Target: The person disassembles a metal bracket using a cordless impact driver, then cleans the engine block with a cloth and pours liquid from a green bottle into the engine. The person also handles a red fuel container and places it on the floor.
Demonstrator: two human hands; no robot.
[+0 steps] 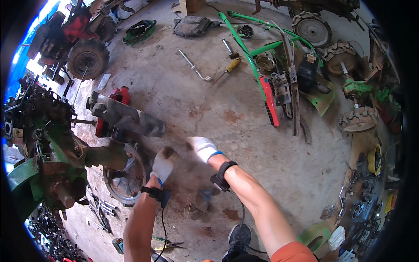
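Note:
My left hand [164,163], in a white work glove with dark-stained fingers, is curled closed beside the rim of a spoked metal wheel [126,201]. Right of it and slightly farther off, my right hand [202,148], gloved in white too, is closed and partly blurred at the fingertips. What either hand holds, if anything, cannot be made out. A long grey metal plate-like part [131,115] lies tilted over a red machine part [101,127], just beyond my left hand. Black wristbands with small boxes and cables sit on both wrists.
A green machine [65,174] stands at left, a wheeled tractor [87,59] behind it. Across the concrete floor lie a wrench [194,65], a hammer [230,49], a yellow-handled screwdriver [233,65], a green handlebar frame [244,48] and pliers [170,244]. Lugged wheels [360,120] stand at right.

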